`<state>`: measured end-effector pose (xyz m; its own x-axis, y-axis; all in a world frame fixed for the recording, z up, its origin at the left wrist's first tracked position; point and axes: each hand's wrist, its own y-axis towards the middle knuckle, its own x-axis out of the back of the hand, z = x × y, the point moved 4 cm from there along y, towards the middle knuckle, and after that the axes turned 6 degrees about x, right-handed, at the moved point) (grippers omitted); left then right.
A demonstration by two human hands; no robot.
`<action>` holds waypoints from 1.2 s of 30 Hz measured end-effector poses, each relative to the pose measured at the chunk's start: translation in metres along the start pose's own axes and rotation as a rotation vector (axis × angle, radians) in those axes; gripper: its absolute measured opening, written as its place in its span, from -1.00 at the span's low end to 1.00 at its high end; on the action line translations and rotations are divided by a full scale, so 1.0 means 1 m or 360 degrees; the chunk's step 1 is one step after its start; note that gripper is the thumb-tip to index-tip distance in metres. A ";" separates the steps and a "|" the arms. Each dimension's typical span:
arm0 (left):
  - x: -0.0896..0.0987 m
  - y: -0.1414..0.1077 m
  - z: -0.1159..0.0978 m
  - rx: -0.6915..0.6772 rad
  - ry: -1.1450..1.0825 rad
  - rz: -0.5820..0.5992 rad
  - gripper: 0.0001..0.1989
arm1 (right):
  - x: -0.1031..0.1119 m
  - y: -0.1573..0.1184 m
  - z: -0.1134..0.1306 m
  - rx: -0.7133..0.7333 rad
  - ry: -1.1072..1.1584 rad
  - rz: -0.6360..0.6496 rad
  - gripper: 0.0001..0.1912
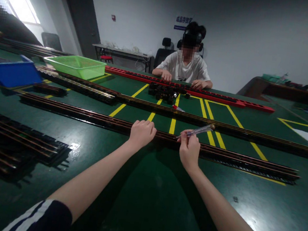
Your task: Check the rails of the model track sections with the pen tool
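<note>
Our left hand [142, 133] curled over a long dark rail [165, 137] on the green counter [144, 206], whether gripping or just resting we cannot tell, our right hand [190, 150] with fingers closed around a clear-handled screwdriver [201, 129], its thin end near the rail.

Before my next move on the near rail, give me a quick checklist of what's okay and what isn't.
1. Tool in the right hand: ok.
2. Left hand at the near rail: ok.
3. Tool upright: not ok, it's tilted.
4. Tool tip touching the near rail: cannot tell, too small.
5. Co-worker's hands away from the near rail: ok, they're at the red rail.
6. Green basket off the near rail: ok.
</note>
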<state>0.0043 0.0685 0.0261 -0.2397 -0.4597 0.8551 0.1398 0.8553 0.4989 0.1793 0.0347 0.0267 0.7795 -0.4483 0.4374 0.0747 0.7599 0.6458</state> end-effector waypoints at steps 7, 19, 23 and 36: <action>0.001 0.000 0.000 0.0008 -0.0023 0.0001 -0.66 | -0.001 0.000 0.000 -0.0001 0.0022 0.0005 -0.74; 0.002 0.000 -0.001 -0.0022 -0.0026 -0.0028 -0.66 | 0.001 0.000 0.000 0.0006 0.0026 -0.0041 -0.75; 0.002 -0.001 -0.002 -0.0067 -0.0038 -0.0063 -0.68 | 0.001 0.000 -0.001 0.0017 0.0032 -0.0063 -0.76; 0.006 -0.008 -0.022 -0.0472 -0.0079 -0.0113 -0.67 | 0.008 -0.002 -0.006 -0.0053 0.0045 -0.0086 -0.73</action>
<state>0.0233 0.0536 0.0303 -0.3044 -0.4974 0.8123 0.3937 0.7109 0.5828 0.1896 0.0321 0.0248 0.7910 -0.4762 0.3841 0.1377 0.7503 0.6466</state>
